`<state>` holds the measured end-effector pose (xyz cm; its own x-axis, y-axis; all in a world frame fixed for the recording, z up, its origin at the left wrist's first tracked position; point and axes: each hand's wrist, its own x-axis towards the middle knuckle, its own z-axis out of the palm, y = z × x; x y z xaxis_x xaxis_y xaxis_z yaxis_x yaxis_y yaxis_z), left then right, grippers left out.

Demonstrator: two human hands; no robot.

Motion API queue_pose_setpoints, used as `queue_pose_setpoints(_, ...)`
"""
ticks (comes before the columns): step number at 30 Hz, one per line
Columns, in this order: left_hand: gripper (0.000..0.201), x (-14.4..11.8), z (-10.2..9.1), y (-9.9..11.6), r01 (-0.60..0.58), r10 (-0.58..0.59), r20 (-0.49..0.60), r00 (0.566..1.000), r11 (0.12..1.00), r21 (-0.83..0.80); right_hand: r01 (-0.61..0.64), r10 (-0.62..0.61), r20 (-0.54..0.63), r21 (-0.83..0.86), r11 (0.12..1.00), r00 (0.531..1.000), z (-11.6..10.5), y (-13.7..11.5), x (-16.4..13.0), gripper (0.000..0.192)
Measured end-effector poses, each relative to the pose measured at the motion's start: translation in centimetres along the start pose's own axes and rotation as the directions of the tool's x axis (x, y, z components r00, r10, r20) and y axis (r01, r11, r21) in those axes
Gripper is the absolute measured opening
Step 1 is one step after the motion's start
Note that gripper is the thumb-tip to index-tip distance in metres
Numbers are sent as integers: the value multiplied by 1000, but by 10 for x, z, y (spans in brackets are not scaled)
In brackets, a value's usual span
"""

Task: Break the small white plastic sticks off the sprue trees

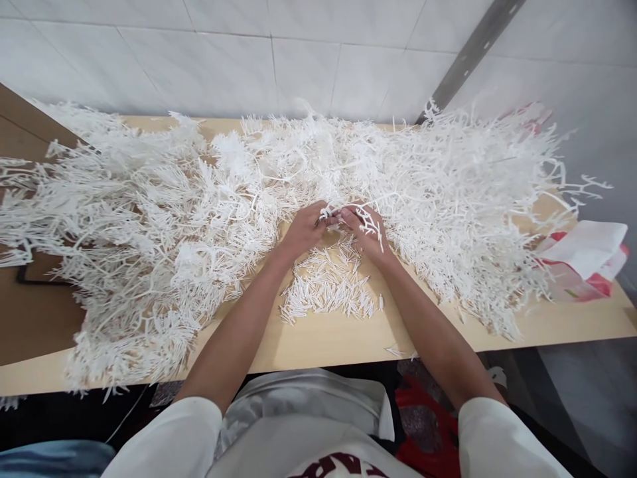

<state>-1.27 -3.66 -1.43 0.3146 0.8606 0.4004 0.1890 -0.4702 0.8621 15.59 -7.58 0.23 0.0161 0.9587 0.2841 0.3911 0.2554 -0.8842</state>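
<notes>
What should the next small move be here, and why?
Perhaps steady the branched white piece with the right hand: its forks spread across that hand, and the left hand is close by, both just beyond a loose pile of short white sticks. The exact grip is unclear.

The sprigs (318,166) are white, the table (318,345) pale tan, the tiles (303,66) marbled grey-white.

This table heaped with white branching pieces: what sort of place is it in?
Probably a small workshop or workroom: heaps of similar white branching pieces cover much of the table, many small loose white sticks lie near its front edge, and a plain tiled wall stands behind.
</notes>
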Motion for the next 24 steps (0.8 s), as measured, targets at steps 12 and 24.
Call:
queue_pose_setpoints(12,26,-5,5,8,-16,-15,78,997,924,382,128,-108,179,-103,986,978,-1,2,1,35)
queue_pose_setpoints(24,14,-2,1,25,172,-180,-41,983,817,550,162,-159,126,-12,987,979,3,-11,-5,24)
